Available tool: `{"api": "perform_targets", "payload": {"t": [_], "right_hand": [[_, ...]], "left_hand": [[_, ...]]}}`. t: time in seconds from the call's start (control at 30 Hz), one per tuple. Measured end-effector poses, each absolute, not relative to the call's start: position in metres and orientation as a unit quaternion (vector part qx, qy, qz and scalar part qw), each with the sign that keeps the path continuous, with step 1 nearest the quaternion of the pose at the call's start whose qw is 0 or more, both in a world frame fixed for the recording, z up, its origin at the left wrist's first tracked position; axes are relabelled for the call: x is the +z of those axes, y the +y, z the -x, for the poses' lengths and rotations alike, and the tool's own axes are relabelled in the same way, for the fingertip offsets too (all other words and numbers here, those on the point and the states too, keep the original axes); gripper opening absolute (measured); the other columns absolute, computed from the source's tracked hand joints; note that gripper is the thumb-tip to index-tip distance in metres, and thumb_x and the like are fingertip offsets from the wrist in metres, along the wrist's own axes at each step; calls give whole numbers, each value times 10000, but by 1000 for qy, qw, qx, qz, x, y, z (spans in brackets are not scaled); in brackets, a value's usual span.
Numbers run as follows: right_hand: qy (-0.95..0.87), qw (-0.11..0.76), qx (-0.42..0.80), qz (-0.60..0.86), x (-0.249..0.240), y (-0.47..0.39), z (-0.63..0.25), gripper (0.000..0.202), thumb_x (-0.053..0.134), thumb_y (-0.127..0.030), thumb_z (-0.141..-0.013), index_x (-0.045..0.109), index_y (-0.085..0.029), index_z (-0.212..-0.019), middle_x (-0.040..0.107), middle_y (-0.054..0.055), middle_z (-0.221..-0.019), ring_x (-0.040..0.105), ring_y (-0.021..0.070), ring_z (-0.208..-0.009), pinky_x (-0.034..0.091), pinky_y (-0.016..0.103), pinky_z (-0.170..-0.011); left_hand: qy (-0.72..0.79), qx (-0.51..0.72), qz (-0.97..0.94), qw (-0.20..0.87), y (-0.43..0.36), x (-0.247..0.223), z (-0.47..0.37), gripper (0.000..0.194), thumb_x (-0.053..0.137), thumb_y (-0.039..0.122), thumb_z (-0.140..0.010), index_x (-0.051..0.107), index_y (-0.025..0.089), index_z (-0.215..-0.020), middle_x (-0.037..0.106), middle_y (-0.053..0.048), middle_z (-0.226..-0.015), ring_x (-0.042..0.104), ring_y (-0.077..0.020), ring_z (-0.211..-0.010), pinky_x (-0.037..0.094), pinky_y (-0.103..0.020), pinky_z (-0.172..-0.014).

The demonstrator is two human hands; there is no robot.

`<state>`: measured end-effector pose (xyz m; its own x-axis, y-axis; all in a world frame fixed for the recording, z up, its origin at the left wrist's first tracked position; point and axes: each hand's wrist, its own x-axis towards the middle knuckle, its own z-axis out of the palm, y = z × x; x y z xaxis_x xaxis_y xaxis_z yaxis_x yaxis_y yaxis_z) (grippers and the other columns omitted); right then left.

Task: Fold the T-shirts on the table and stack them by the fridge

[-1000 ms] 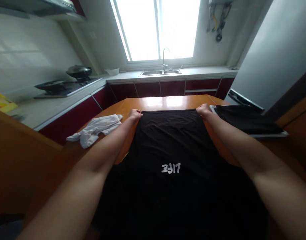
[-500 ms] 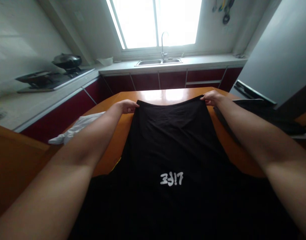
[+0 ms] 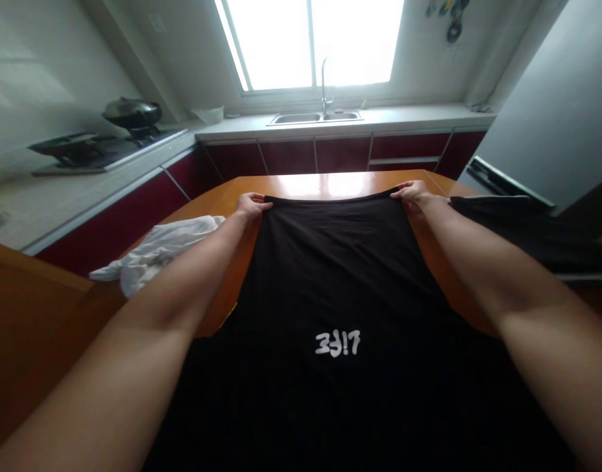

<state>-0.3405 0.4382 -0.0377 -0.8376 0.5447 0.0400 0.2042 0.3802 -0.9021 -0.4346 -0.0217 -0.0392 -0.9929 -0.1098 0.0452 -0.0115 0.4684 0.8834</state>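
Note:
A black T-shirt (image 3: 330,269) lies stretched over the wooden table, its white lettering upside down to me. My left hand (image 3: 252,204) pinches the far left corner of its edge between thumb and fingers. At the far right corner, my right hand (image 3: 410,191) grips the same edge in a pinch. The edge runs between both hands with a slight sag in the middle. Toward me the black cloth spreads wide and turns too dark to make out. A bit of yellow trim shows at its left side.
On the table (image 3: 301,185), a crumpled white cloth (image 3: 158,249) lies left of my left arm. Dark folded fabric (image 3: 517,226) sits beyond my right arm. Behind are a sink (image 3: 315,118), a stove (image 3: 109,154) with pans, and a grey fridge (image 3: 551,111) at right.
The view has shifted slightly, showing more of the white cloth. Both hands keep hold of the T-shirt's edge, which looks a little straighter.

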Motion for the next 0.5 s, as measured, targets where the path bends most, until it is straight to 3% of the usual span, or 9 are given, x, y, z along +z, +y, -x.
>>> {"api": "perform_targets", "payload": {"t": [0.17, 0.27, 0.33, 0.4, 0.5], "right_hand": [[-905, 163, 320, 226, -52, 432, 348, 376, 787, -136, -757, 665, -121, -1113, 682, 130, -1116, 638, 259, -1067, 493, 389, -985], [-926, 220, 213, 222, -53, 415, 338, 492, 690, -231, -880, 555, -89, -1331, 525, 245, -1384, 453, 362, -1325, 373, 523, -1092], [-935, 248, 166, 191, -54, 395, 327, 491, 565, -296, -963, 499, -82, -1400, 436, 271, -1471, 366, 388, -1389, 327, 566, -1109], [-956, 228, 152, 100, -57, 375, 316, 491, 463, -357, -1007, 495, -107, -1427, 440, 241, -1497, 367, 365, -1404, 305, 542, -1136], [-982, 122, 143, -22, -65, 359, 305, 550, 396, -442, -1025, 475, -142, -1480, 418, 182, -1570, 336, 315, -1461, 241, 506, -1198]], "left_hand": [[-939, -320, 33, 119, -19, -51, 437, 299, 774, 233, -797, 669, 178, -1072, 724, -74, -1031, 688, -225, -962, 530, -325, -911], [-948, -249, 56, 190, -5, -49, 425, 427, 710, 259, -848, 630, 154, -1254, 662, -144, -1248, 625, -278, -1163, 465, -373, -1042], [-946, -217, 122, 207, 8, -47, 411, 507, 655, 284, -891, 572, 137, -1370, 571, -170, -1411, 529, -292, -1316, 387, -381, -1132], [-946, -191, 211, 158, 21, -47, 394, 548, 589, 364, -944, 520, 162, -1449, 474, -153, -1536, 416, -298, -1431, 298, -410, -1198], [-955, -155, 249, 40, 31, -53, 376, 626, 494, 559, -975, 462, 248, -1517, 320, -105, -1648, 237, -348, -1528, 166, -538, -1233]]}}
